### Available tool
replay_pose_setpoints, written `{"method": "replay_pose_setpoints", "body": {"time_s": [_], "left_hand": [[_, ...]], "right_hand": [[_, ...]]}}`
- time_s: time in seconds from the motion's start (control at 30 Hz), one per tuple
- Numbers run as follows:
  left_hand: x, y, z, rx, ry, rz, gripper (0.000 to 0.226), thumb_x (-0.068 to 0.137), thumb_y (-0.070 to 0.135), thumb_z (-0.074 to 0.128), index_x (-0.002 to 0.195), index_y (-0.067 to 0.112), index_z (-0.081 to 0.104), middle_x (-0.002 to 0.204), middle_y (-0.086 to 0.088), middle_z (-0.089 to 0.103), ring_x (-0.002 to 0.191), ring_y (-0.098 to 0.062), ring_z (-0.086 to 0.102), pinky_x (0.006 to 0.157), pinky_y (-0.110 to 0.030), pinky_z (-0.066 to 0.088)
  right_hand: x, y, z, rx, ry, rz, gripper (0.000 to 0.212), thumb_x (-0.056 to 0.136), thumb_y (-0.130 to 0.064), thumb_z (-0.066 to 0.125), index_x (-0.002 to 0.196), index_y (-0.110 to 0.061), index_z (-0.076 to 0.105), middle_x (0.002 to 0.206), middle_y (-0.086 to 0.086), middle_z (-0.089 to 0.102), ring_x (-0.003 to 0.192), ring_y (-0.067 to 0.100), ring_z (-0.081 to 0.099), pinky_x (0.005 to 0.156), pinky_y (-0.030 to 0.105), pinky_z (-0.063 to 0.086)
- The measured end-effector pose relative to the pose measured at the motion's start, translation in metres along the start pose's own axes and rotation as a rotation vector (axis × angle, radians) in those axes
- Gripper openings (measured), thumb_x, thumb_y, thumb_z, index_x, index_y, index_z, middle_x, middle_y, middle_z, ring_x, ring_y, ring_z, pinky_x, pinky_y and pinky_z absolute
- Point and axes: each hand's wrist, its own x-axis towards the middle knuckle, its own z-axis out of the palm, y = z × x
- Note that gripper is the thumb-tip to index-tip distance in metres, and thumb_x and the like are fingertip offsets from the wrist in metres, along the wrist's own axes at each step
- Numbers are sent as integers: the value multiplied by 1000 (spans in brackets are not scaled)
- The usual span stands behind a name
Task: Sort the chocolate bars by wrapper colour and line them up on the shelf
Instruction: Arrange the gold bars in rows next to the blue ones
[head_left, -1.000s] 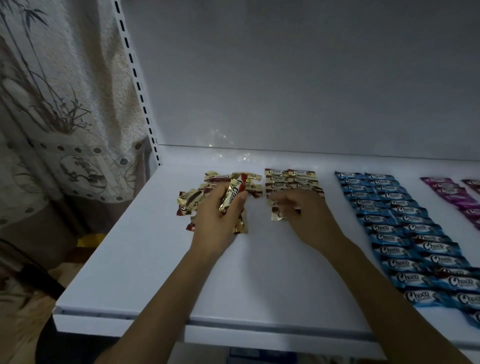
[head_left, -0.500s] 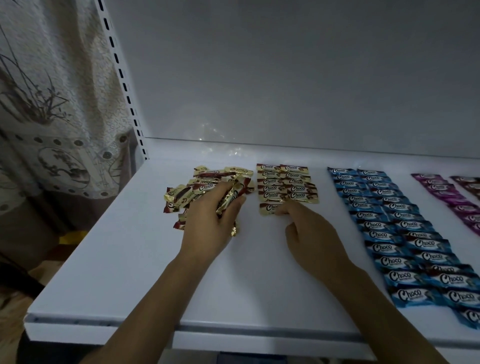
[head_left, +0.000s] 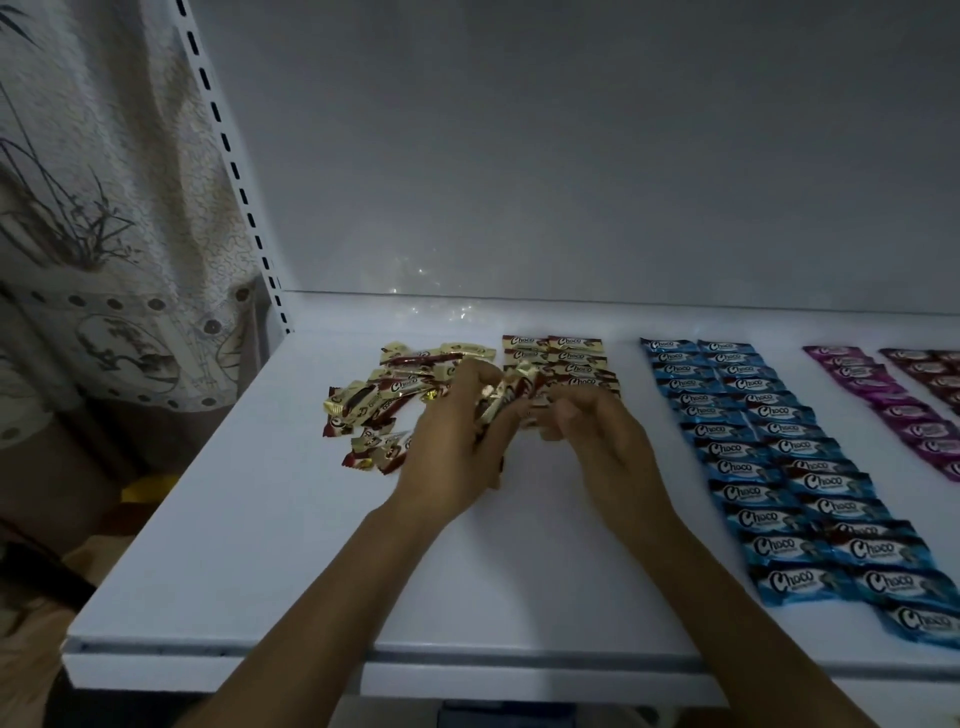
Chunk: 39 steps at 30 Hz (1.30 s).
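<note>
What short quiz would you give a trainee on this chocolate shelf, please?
1. True or false: the blue Choco bars lie in two neat columns.
2. Which wrapper colour makes up the loose pile? A gold, B blue, C purple.
3. Fill in: the left hand grips a bunch of bars wrapped in ____.
Key: 1 true; 2 A; 3 gold.

Purple bars (head_left: 924, 431) partly beyond right edge; gold rows (head_left: 576, 357) partly behind right hand (head_left: 608, 447).
</note>
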Motion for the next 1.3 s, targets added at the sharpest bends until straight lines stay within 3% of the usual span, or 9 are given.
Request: {"method": "replay_pose_setpoints", "body": {"time_s": [0.23, 0.37, 0.5, 0.6, 0.73, 0.9, 1.03, 1.2, 1.3], "left_hand": [[-3, 1, 23, -67, -145, -21, 30, 96, 27, 54, 125, 26, 45, 72, 5, 69, 41, -10, 57, 40, -21, 42], [-7, -2, 22, -57, -88, 17, 16, 99, 33, 48, 105, 21, 57, 63, 3, 64, 42, -4, 53, 42, -23, 40], [-6, 4, 20, -194, -14, -122, 28, 93, 40, 46, 101, 16, 60, 69, 5, 68, 40, -8, 49, 44, -20, 39], [-6, 1, 20, -103, -84, -37, 15, 95, 33, 52, 92, 22, 61, 70, 8, 70, 61, -2, 62, 58, -12, 42], [-9, -3, 20, 8, -112, 77, 6, 95, 17, 58, 97, 14, 63, 70, 5, 69, 52, -2, 61, 46, -13, 42], [-9, -8, 23, 162, -110, 144, 11, 92, 22, 59, 101, 16, 63, 67, 9, 63, 45, 8, 50, 43, -8, 35], [-7, -8, 25, 428, -30, 235, 14, 90, 29, 56, 95, 19, 65, 61, 10, 59, 47, -1, 37, 44, -9, 27], [-9, -5, 28, 540, 8, 353, 26, 93, 32, 47, 96, 16, 67, 70, 4, 66, 45, -17, 57, 37, -22, 39], [-7, -2, 27, 597, 52, 251, 20, 94, 25, 57, 104, 11, 65, 65, -2, 67, 41, -21, 57, 37, -19, 30]], "right_hand": [[-1, -6, -7, 188, 73, 115, 18, 92, -9, 57, 77, -7, 67, 67, 0, 65, 60, 6, 60, 61, 13, 45], [-4, -6, -4, 275, 88, 160, 16, 93, -10, 55, 85, 1, 65, 66, -1, 66, 55, 10, 62, 57, 17, 49], [-3, -1, -9, 330, 168, 236, 16, 94, -14, 53, 86, -4, 62, 65, -2, 67, 56, 10, 63, 57, 21, 49], [-3, 2, -9, 351, 159, 252, 10, 94, -12, 55, 93, -5, 62, 73, 5, 69, 60, 13, 66, 56, 21, 51], [-4, 5, -5, 173, 117, 134, 12, 90, -11, 61, 93, 0, 64, 77, 6, 69, 70, 12, 65, 65, 24, 51], [-5, 6, -3, 128, 173, 146, 19, 83, -18, 70, 98, -8, 65, 77, 5, 71, 69, 11, 68, 67, 24, 54], [-5, 8, -5, 138, 281, 173, 18, 77, -21, 76, 90, -16, 65, 79, 4, 73, 73, 16, 70, 69, 27, 55], [-1, 5, -9, 166, 289, 215, 9, 81, -16, 72, 90, -18, 68, 80, -1, 71, 62, 2, 62, 52, 12, 44], [7, 5, -21, -204, 315, 61, 21, 86, -21, 67, 107, -23, 65, 88, -13, 67, 71, -1, 61, 63, 18, 50]]}}
